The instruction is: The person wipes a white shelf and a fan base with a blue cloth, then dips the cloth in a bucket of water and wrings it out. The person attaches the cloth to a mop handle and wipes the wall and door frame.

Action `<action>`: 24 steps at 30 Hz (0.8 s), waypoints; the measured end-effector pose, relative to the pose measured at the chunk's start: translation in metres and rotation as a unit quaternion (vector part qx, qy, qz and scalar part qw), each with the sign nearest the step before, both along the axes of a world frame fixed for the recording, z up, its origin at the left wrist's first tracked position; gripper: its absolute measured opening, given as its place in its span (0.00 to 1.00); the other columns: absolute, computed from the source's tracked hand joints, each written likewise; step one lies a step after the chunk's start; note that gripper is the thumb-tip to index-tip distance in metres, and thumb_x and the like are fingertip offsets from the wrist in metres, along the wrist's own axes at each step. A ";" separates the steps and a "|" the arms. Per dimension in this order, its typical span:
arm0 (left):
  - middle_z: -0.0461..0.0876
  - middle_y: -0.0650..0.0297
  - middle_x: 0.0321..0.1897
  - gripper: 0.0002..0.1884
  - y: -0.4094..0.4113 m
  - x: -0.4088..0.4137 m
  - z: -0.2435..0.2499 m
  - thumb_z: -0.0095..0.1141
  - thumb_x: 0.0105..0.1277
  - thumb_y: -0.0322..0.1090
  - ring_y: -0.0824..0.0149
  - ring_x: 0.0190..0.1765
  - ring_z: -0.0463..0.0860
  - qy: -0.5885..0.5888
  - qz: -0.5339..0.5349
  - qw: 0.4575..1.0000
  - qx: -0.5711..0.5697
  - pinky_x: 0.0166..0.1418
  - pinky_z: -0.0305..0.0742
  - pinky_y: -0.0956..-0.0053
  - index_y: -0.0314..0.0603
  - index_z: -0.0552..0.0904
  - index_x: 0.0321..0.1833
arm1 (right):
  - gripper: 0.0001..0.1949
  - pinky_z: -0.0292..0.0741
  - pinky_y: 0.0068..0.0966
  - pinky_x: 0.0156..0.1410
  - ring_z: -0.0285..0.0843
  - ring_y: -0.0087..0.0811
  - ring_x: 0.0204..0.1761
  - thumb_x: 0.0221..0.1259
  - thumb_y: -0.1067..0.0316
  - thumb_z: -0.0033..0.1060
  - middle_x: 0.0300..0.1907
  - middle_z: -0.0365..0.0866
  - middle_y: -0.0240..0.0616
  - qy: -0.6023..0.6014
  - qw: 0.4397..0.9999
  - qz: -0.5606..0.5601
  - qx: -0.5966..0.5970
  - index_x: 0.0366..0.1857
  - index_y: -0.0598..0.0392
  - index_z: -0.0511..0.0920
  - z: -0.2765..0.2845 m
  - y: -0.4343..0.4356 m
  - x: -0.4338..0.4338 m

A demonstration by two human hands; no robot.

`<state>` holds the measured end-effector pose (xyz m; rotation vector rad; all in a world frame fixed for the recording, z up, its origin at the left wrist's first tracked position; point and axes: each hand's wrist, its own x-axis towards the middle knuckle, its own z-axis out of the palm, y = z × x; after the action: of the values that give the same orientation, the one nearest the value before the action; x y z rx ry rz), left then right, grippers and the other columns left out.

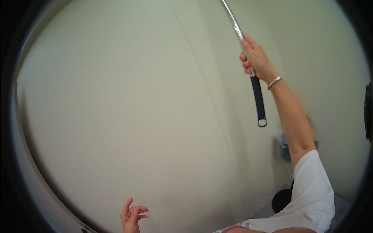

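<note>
My right hand (pixel 252 58) is raised at the upper right and grips a thin metal pole (pixel 233 21) just above its black grip. The black handle grip (pixel 258 97), with a metal loop at its lower end, hangs below the hand. The pole's upper end runs out of the picture at the top. Low in the view, left of the middle, my left hand (pixel 132 215) is held up with its fingers apart and nothing in it.
A pale wall (pixel 131 116) with thin vertical lines fills most of the view. At the lower right, partly behind my right arm, are a translucent plastic bag (pixel 281 142) and a black round object (pixel 281 201). A dark object (pixel 368 112) shows at the right edge.
</note>
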<state>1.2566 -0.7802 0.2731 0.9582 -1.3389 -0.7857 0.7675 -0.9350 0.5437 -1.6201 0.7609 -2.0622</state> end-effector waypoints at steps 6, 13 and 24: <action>0.82 0.55 0.44 0.30 -0.027 -0.040 0.035 0.53 0.70 0.37 0.63 0.47 0.82 -0.005 -0.032 0.999 -0.002 0.44 0.80 0.74 0.36 0.60 0.71 | 0.27 0.63 0.17 0.17 0.57 0.17 0.17 0.73 0.53 0.40 0.22 0.63 0.26 0.028 0.999 0.027 0.020 0.73 0.36 0.51 0.005 -0.001 -0.003; 0.82 0.55 0.44 0.30 -0.053 -0.060 0.061 0.54 0.70 0.38 0.62 0.47 0.83 -0.010 -0.068 0.998 0.000 0.43 0.81 0.73 0.36 0.60 0.71 | 0.27 0.61 0.16 0.17 0.56 0.15 0.16 0.73 0.55 0.39 0.21 0.60 0.26 0.068 0.995 0.070 0.002 0.74 0.38 0.51 0.008 0.008 -0.002; 0.82 0.53 0.43 0.31 -0.043 -0.009 0.079 0.55 0.68 0.38 0.62 0.46 0.83 -0.039 -0.085 0.995 0.017 0.43 0.80 0.73 0.35 0.60 0.71 | 0.24 0.57 0.15 0.17 0.53 0.15 0.16 0.72 0.53 0.43 0.20 0.60 0.24 0.036 0.999 -0.019 -0.008 0.70 0.39 0.61 0.008 0.021 0.008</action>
<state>1.2479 -0.8235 0.3518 0.9184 -1.4941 -0.9111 0.7754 -0.9138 0.5512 -1.7089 0.8086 -2.0502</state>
